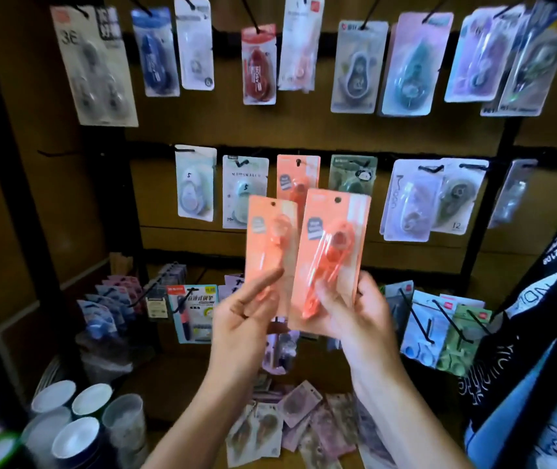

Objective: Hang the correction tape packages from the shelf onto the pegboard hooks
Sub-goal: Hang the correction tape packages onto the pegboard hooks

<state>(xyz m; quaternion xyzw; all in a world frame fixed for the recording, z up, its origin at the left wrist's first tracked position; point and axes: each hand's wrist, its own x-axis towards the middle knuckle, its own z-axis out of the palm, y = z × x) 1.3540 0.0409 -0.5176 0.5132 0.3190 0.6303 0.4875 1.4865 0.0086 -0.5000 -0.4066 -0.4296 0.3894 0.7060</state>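
1. The left hand is holding up an orange correction tape package, the left package; its fingers are lying fairly straight along the front of the card near the bottom, and the thumb seems to be behind, though I cannot see it.

2. The right hand is gripping a second orange card, the right package, by its lower part, thumb curled across the front and the other fingers wrapping the right edge.

3. Both cards are being held upright in front of the pegboard, just below a matching orange package that is already hanging on its hook in the middle row.

4. These look light: thin card with a clear plastic blister over the dispenser. The card is probably flexing easily, and the glossy face may be slippery.

5. Holding low is leaving the punched hole at the top free, which is what the hook needs. Pinching nearer the middle would likely be steadying the top edge better while threading.

6. More packages are lying loose on the shelf below, waiting.
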